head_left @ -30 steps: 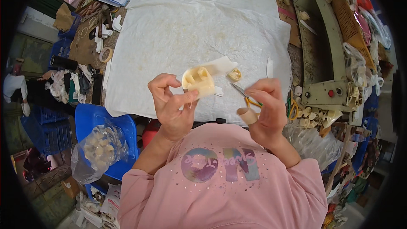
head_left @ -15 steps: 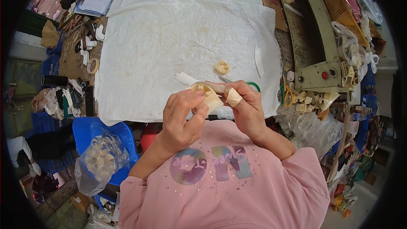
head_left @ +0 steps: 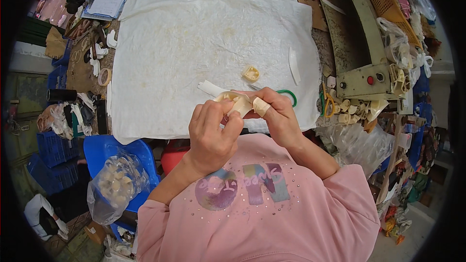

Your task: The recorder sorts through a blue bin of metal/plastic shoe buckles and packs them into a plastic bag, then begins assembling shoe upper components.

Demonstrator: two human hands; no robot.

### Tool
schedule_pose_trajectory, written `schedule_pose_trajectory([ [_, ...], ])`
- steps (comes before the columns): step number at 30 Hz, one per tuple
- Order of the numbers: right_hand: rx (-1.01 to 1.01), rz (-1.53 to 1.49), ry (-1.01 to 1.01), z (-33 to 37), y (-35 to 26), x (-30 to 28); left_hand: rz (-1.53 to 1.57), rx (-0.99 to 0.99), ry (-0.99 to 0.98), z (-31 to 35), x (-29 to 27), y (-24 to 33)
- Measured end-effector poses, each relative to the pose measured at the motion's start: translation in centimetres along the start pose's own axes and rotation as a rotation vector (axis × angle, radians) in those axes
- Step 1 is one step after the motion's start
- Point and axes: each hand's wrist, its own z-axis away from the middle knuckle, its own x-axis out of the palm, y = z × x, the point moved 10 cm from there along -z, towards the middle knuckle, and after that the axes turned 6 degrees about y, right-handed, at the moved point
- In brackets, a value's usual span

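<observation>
Close to my chest, my left hand (head_left: 212, 133) grips a hollow cream-coloured piece (head_left: 241, 105), its thumb and fingers pressed on the wall and inside. My right hand (head_left: 282, 120) pinches the other side of the same piece, and a cream wrapping covers the right thumb. A white strip (head_left: 209, 88) runs along the piece's far side and sticks out to the left; its right end is hidden by my fingers. A similar cream piece (head_left: 251, 73) lies beyond my hands. Scissors with a green handle (head_left: 293, 95) lie partly behind my right hand.
A white sheet (head_left: 208, 39) covers the table, with a curved white strip (head_left: 294, 65) at its right. A green metal machine (head_left: 361, 82) stands right, near orange-handled scissors (head_left: 330, 106). On a blue chair (head_left: 97, 148) at left rests a clear bag of cream pieces (head_left: 116, 182). Another person's sleeve (head_left: 36, 208) shows lower left.
My left fingers have curled further into the cream piece, and my right hand has turned slightly around its edge. At the lower left, the other person has shifted.
</observation>
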Motion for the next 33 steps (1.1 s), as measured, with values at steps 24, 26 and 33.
schedule_pose_trajectory([
  [24,0.066,0.354,-0.39,-2.9,0.0,1.2,0.482,-0.064,0.022,0.7,0.7,-1.8],
  [26,0.036,0.346,-0.378,-2.9,0.3,1.3,0.472,-0.106,0.031,0.9,0.8,-2.4],
  [33,-0.15,0.01,-0.206,-3.2,-1.5,-0.9,0.596,-0.347,0.135,1.5,0.2,-4.3],
])
